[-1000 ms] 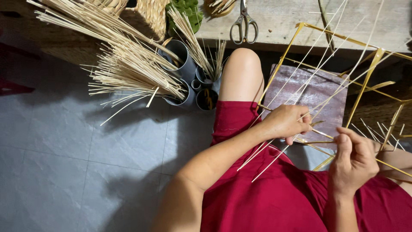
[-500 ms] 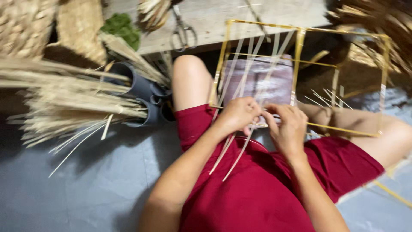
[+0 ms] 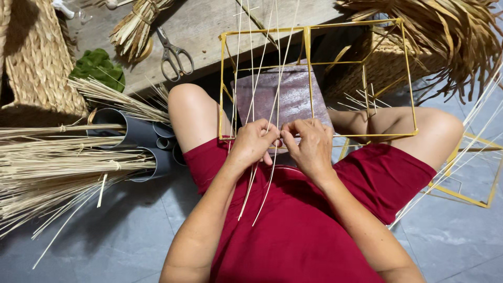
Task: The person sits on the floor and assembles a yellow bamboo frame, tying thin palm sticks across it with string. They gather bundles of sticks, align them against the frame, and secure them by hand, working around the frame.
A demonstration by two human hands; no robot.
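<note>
Sitting with the yellow frame (image 3: 361,78) on the lap keeps it close. The left hand (image 3: 254,144) and right hand (image 3: 309,147) pinch thin sticks (image 3: 262,94) against its bottom bar so they stay put.

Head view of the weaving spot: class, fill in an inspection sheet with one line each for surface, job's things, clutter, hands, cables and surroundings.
Surface: grey tiled floor; weathered wooden board ahead of the knees.
Job's things: yellow wire frame standing on the lap; thin pale reed strands running up through it.
Clutter: scissors on the board; green cloth; reed bundles lying across grey tubes; second yellow frame on the floor.
Hands: left hand and right hand both pinching the strands at the frame's lower bar.
Cables: nothing seen.
Surroundings: woven basket at left; dried straw heap at upper right.
</note>
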